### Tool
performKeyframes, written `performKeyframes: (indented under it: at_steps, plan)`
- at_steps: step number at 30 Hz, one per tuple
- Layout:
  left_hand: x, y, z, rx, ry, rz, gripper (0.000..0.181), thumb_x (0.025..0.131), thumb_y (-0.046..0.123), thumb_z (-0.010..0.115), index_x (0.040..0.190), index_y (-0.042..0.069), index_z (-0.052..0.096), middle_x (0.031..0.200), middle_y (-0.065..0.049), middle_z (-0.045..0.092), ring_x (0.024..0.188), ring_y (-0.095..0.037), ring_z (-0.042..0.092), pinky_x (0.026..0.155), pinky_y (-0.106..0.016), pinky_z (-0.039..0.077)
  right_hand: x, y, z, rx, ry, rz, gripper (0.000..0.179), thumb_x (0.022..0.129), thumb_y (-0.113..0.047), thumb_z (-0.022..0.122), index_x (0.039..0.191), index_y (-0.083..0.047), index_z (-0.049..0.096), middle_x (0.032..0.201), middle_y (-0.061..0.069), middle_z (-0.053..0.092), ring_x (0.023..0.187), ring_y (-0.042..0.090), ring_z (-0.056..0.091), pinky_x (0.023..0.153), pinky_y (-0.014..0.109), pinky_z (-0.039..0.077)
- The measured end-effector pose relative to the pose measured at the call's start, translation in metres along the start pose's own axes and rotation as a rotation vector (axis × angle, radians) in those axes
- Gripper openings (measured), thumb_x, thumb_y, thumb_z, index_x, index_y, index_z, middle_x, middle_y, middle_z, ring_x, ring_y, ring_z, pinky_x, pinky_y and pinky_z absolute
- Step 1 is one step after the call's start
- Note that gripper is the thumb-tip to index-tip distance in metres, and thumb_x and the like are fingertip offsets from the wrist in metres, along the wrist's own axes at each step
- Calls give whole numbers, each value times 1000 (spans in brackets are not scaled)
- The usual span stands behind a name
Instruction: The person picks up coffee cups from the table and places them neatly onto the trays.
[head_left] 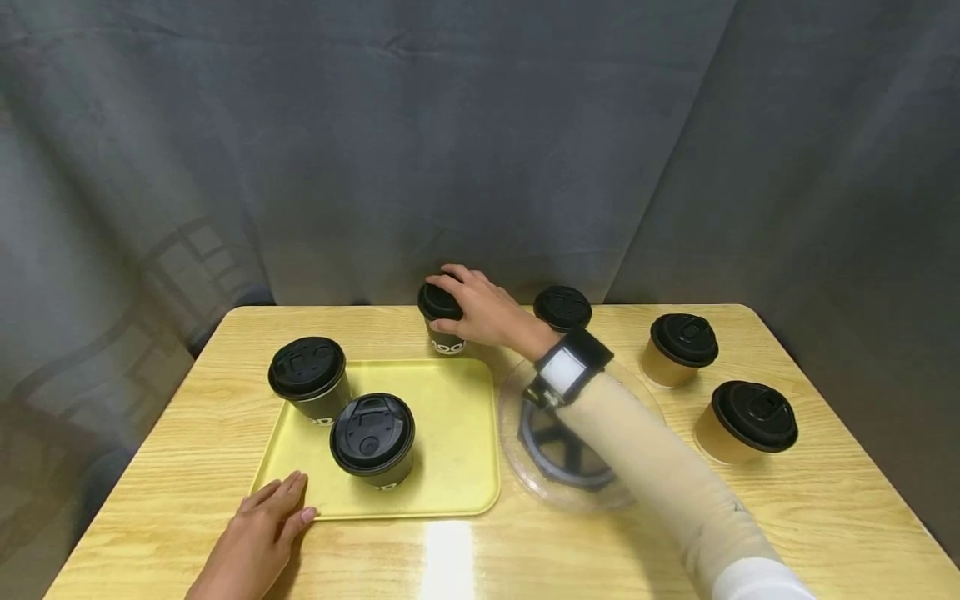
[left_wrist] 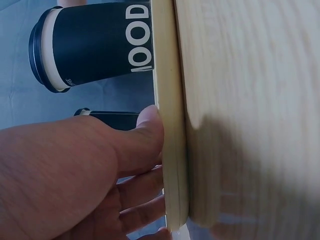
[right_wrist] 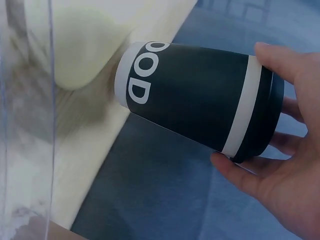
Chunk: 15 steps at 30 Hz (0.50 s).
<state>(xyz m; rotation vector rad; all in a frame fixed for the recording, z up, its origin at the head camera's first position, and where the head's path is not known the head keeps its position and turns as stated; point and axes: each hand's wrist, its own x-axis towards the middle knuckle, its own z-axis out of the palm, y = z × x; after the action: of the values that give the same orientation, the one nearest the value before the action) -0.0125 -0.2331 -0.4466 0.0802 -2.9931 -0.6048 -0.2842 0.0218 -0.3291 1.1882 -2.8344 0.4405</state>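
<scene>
At the back edge of the table, my right hand grips a black paper coffee cup from above by its black lid. The right wrist view shows thumb and fingers around the lid of this upright cup, with white lettering near its base. My left hand rests on the front left corner of a yellow tray, its thumb at the rim. Two more lidded black cups stand on the tray: one near its front, the other at its back left.
Under my right forearm lies a round clear plastic dish, with a dark ring-shaped part showing through. Another black-lidded cup stands behind my right wrist. Two tan cups with black lids stand on the right. A grey curtain hangs behind the table.
</scene>
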Motion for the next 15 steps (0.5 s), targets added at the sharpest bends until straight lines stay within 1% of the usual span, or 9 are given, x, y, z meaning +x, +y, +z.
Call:
performKeyframes:
  at_steps: [3,7,11,15]
  plan:
    - [0,-1,-1,7,-4,0,47,92,19,66,132,-4,57,133,-25,58,118,-52,54,90,-65,47,-9,-7,-5,7,22,-34,69,89,-47,66,149,-26,39,158,7,30,139,33,38,97,54,50]
    - [0,-2,-1,2,14,12,47,92,18,66,132,-4,57,133,-25,59,117,-53,54,89,-66,47,-22,-16,-8,19,39,-66,69,89,-47,67,149,-28,38,157,6,32,138,31,39,98,52,49]
    - [-1,-2,-1,-3,25,19,46,91,16,67,131,-5,57,132,-26,59,116,-54,54,89,-66,46,-33,-24,-7,35,46,-104,69,88,-48,67,148,-27,40,155,6,35,135,30,42,98,50,50]
    - [0,-2,-1,3,20,13,46,91,16,66,131,-6,57,132,-27,59,116,-55,53,90,-66,46,-41,-31,-3,38,41,-143,68,87,-49,68,147,-25,43,152,7,38,131,29,46,97,47,51]
